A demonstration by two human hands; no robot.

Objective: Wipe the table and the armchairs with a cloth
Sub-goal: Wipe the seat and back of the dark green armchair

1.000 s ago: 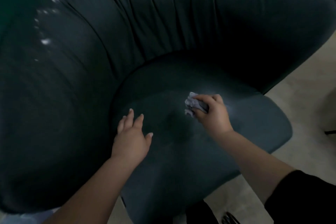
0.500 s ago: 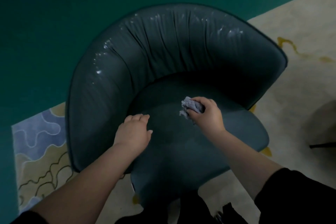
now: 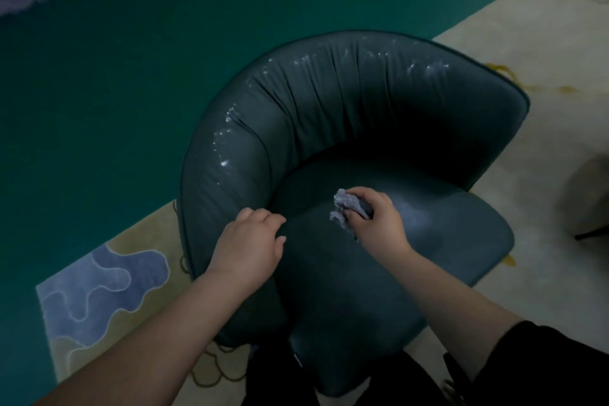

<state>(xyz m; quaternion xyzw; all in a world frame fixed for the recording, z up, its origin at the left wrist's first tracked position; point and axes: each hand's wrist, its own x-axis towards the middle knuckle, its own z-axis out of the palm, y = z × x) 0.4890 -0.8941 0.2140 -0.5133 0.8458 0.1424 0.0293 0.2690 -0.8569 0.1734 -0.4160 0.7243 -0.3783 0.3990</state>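
Green carpet surrounds the armchair (image 3: 329, 128). Right hand (image 3: 379, 221) grips a bunched cloth (image 3: 346, 206); left hand (image 3: 250, 244), fingers curled, rests on the seat edge. Bunched so tightly, it may miss patches.

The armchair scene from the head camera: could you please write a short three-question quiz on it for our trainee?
1. Multiple choice: what does the right hand hold? A) a sponge B) a crumpled grey cloth C) a spray bottle
2. True or false: the left hand lies at the inner edge of the armchair where its side meets the seat.
3. Fill in: the cloth sits over the chair's ____.

Key: 1 B. 2 True. 3 seat.
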